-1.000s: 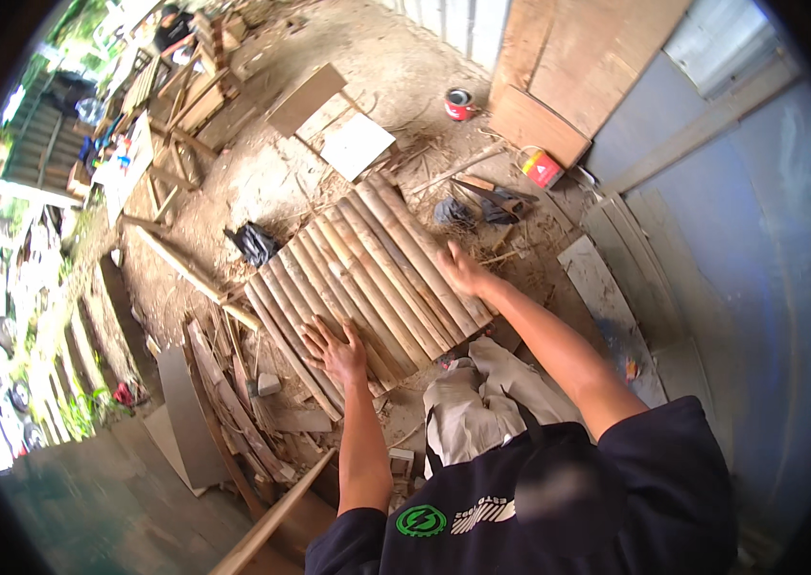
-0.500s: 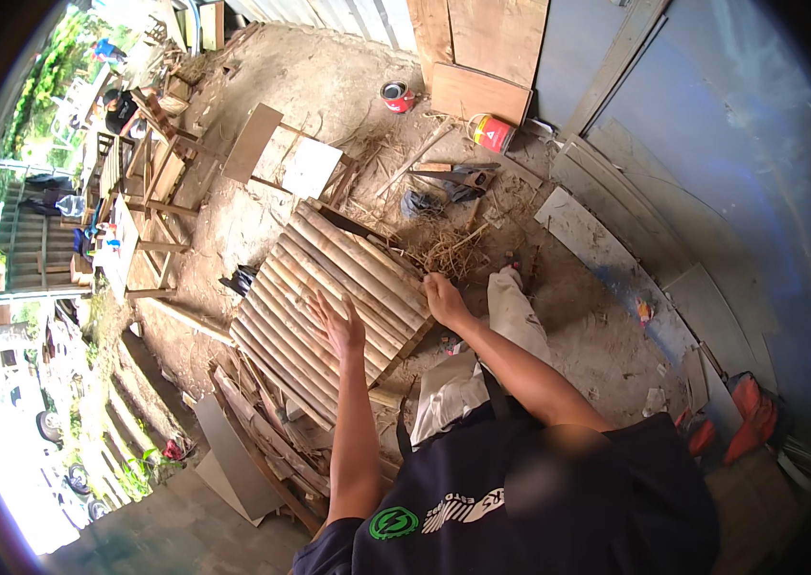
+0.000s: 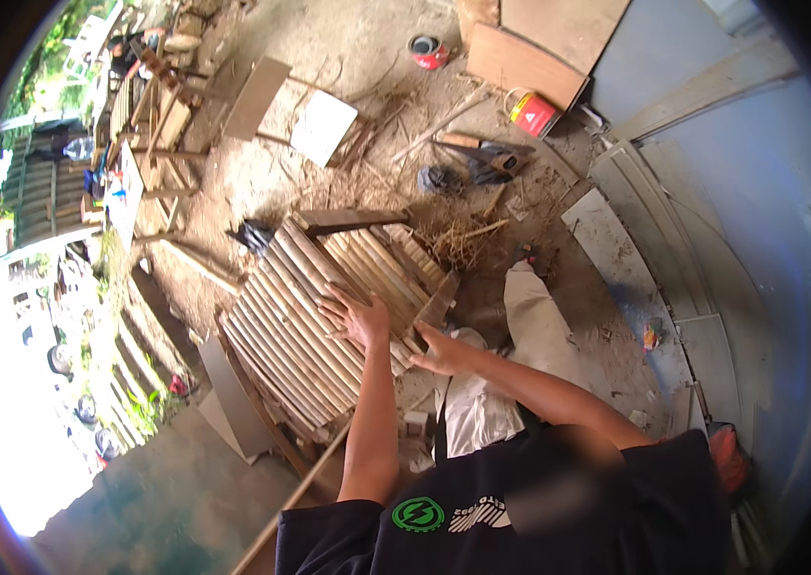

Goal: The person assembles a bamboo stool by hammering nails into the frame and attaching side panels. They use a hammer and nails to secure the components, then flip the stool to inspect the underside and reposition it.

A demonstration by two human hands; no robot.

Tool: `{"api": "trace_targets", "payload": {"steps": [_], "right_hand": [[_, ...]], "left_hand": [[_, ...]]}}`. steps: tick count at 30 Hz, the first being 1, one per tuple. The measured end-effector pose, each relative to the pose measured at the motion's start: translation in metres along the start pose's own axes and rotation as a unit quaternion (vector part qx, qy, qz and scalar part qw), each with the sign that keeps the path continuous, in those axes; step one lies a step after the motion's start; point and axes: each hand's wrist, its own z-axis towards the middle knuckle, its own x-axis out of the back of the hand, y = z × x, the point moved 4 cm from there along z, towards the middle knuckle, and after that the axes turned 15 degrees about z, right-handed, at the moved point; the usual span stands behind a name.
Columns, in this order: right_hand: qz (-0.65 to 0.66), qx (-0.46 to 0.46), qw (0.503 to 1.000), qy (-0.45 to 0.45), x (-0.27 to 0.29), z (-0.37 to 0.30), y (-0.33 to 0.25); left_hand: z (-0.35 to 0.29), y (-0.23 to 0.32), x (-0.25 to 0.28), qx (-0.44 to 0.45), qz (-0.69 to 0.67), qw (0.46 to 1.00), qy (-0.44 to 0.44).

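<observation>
A piece made of round, bamboo-like poles on a wooden frame stands tilted before me. Its large slatted panel (image 3: pixel 281 326) faces up, and a second slatted face (image 3: pixel 377 268) shows beyond it, between wooden side boards (image 3: pixel 348 219). My left hand (image 3: pixel 359 318) lies on the large panel with fingers spread, pressing on the poles. At the panel's near right edge, my right hand (image 3: pixel 444 351) grips the rim, thumb and fingers around it; its fingertips are partly hidden.
Past the piece lie a handsaw (image 3: pixel 497 153), a dark crumpled bag (image 3: pixel 439 179) and straw-like scraps (image 3: pixel 458 244). Red cans (image 3: pixel 532 113) stand near plywood sheets (image 3: pixel 544 48). A white board (image 3: pixel 324 127) lies farther left. Metal sheeting (image 3: pixel 741 192) bounds the right side.
The slatted piece has tipped toward the left, and its second slatted face has come into view. Both hands have shifted with it. My view has moved too.
</observation>
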Motion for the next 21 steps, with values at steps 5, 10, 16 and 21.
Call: {"api": "trace_targets", "payload": {"steps": [5,10,16,21], "right_hand": [[-0.048,-0.221,0.969,-0.104,0.059,-0.006,0.061],[-0.105,-0.212,0.970,0.053,0.149,-0.019,0.074],[-0.072,-0.227,0.960,0.146,0.227,-0.003,0.058],[-0.082,-0.183,0.969,0.146,0.227,0.017,0.042]], "left_hand": [[-0.003,-0.003,-0.002,-0.002,0.017,0.998,0.056],[-0.004,-0.001,0.000,0.004,0.013,0.999,0.046],[-0.005,-0.002,0.000,-0.003,0.023,0.999,0.048],[-0.001,-0.005,-0.007,-0.007,0.011,0.999,0.047]]}}
